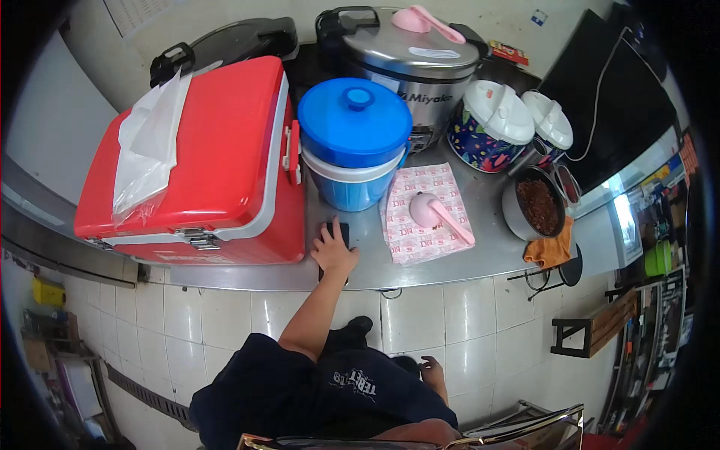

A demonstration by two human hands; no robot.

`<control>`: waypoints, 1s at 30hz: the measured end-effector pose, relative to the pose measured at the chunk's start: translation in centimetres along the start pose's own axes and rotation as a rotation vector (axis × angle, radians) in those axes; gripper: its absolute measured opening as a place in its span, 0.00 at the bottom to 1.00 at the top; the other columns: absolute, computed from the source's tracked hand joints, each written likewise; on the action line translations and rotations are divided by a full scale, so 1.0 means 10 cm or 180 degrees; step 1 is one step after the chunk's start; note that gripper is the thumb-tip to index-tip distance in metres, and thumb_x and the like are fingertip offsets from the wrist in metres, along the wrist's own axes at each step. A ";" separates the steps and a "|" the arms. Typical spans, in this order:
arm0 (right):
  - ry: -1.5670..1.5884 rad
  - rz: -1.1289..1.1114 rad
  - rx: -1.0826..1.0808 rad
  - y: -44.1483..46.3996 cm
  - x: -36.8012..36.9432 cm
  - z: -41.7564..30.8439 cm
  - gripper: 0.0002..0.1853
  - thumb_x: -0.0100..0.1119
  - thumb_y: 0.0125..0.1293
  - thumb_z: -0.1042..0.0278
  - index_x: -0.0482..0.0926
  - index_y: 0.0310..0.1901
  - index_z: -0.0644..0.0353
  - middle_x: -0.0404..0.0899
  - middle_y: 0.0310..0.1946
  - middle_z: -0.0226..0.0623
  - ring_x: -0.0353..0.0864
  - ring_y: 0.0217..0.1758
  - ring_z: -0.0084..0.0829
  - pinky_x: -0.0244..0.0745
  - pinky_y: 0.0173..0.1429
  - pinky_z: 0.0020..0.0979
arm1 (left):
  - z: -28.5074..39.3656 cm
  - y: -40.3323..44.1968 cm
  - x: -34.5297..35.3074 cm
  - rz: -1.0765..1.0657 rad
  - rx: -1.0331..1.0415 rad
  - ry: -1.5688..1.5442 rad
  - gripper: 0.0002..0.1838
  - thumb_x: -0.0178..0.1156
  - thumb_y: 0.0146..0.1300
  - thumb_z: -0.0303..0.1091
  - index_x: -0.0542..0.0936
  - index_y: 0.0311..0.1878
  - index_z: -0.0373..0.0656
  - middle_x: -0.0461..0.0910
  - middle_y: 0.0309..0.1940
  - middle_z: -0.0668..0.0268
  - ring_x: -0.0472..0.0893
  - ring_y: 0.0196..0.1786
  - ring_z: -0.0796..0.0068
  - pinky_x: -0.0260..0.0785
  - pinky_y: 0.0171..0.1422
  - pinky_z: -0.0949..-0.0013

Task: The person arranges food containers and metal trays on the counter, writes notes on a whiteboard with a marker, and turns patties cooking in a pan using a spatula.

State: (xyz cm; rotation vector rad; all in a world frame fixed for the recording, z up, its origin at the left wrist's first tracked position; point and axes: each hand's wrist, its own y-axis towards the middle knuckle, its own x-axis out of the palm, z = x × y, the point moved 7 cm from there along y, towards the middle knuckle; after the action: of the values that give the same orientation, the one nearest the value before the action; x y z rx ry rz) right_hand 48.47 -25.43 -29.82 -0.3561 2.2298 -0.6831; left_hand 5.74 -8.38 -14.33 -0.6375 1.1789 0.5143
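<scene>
My left hand (334, 253) lies over a black phone (345, 234) on the steel table, its fingers spread across the phone. The phone rests near the table's front edge, between a red cooler box (225, 150) and a stack of pink printed food wrapping paper (442, 180). Just behind it stands a blue drink jug (352, 187) with a blue lid. A pink rice scoop (427, 210) sits on the paper. Low beside my body hangs my right hand (433, 373), apart from the table, fingers loosely apart with nothing visible in them.
Behind the jug is a large Miyako rice cooker (427, 97) with another pink scoop (420, 21) on its lid. Flowered pots (487, 135), a pot of brown food (534, 206) and an orange cloth (551, 247) are at right. A wooden bench (600, 326) stands on the floor.
</scene>
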 end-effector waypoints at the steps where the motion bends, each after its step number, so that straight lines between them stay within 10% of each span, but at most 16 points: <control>1: -0.0034 -0.0039 0.0009 0.06 0.00 -0.04 0.20 0.61 0.53 0.63 0.76 0.48 0.60 0.81 0.34 0.48 0.82 0.38 0.41 0.76 0.43 0.37 | -0.01 0.00 0.00 -0.0084 0.0023 0.0008 0.52 0.68 0.42 0.48 0.48 0.69 0.61 0.51 0.66 0.62 0.62 0.60 0.51 0.59 0.56 0.46; 5: -0.0280 -0.0385 -0.0408 0.28 -0.26 -0.75 0.20 0.62 0.54 0.65 0.75 0.49 0.59 0.80 0.35 0.45 0.82 0.37 0.40 0.75 0.42 0.37 | -0.19 -0.08 -0.16 0.0105 0.0139 -0.0342 0.49 0.67 0.45 0.41 0.49 0.69 0.59 0.53 0.65 0.58 0.61 0.61 0.48 0.59 0.59 0.47; 7: 0.0224 -0.0506 -0.0806 0.52 -0.56 -1.28 0.15 0.57 0.58 0.75 0.74 0.48 0.61 0.79 0.29 0.33 0.79 0.35 0.25 0.73 0.41 0.26 | -0.30 -0.21 -0.45 0.1011 0.1436 -0.2093 0.41 0.62 0.49 0.26 0.55 0.67 0.51 0.54 0.65 0.53 0.61 0.63 0.48 0.58 0.64 0.53; 11: 0.0657 -0.0083 -0.1856 1.02 -1.40 -2.85 0.06 0.55 0.61 0.75 0.75 0.39 0.66 0.76 0.28 0.31 0.72 0.31 0.19 0.69 0.39 0.22 | -0.63 -0.71 -0.44 0.0323 0.1123 -0.2865 0.24 0.56 0.54 0.16 0.70 0.56 0.38 0.71 0.52 0.52 0.78 0.50 0.59 0.74 0.47 0.69; 16: 0.1401 -0.0494 -0.2613 1.81 -1.79 -4.48 0.07 0.55 0.63 0.73 0.75 0.42 0.65 0.76 0.36 0.30 0.73 0.41 0.20 0.68 0.49 0.22 | -0.83 -0.74 -0.39 0.0128 -0.0716 -0.3236 0.19 0.61 0.55 0.22 0.73 0.52 0.36 0.79 0.42 0.58 0.81 0.41 0.69 0.74 0.43 0.73; 22: 0.1928 -0.0816 -0.3088 2.47 -1.54 -5.87 0.22 0.45 0.70 0.59 0.66 0.60 0.64 0.70 0.54 0.39 0.68 0.58 0.26 0.62 0.60 0.26 | 0.07 0.18 -0.97 0.1500 0.0681 -0.3627 0.30 0.48 0.67 0.34 0.51 0.68 0.34 0.55 0.67 0.49 0.54 0.71 0.61 0.46 0.72 0.62; 25: 0.2333 -0.1091 -0.2796 2.59 -1.33 -5.84 0.27 0.39 0.71 0.49 0.63 0.62 0.61 0.68 0.58 0.38 0.65 0.62 0.28 0.59 0.63 0.29 | 0.22 0.43 -1.21 0.1348 0.0305 -0.3404 0.32 0.38 0.71 0.45 0.44 0.69 0.34 0.42 0.71 0.50 0.43 0.73 0.59 0.34 0.74 0.62; 30: 0.3128 -0.1796 -0.1862 2.64 -1.16 -5.79 0.35 0.31 0.69 0.38 0.63 0.62 0.62 0.67 0.59 0.38 0.66 0.60 0.31 0.60 0.63 0.33 | 0.30 0.78 -1.40 0.0673 -0.0639 -0.5735 0.41 0.27 0.65 0.65 0.46 0.71 0.42 0.49 0.70 0.58 0.52 0.71 0.61 0.47 0.71 0.56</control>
State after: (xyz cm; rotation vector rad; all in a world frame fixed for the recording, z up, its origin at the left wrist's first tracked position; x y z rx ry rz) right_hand 12.25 22.22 -5.34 -1.1734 3.3116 -0.5110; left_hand -1.73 -1.23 -1.70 -0.0228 -0.5328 1.0338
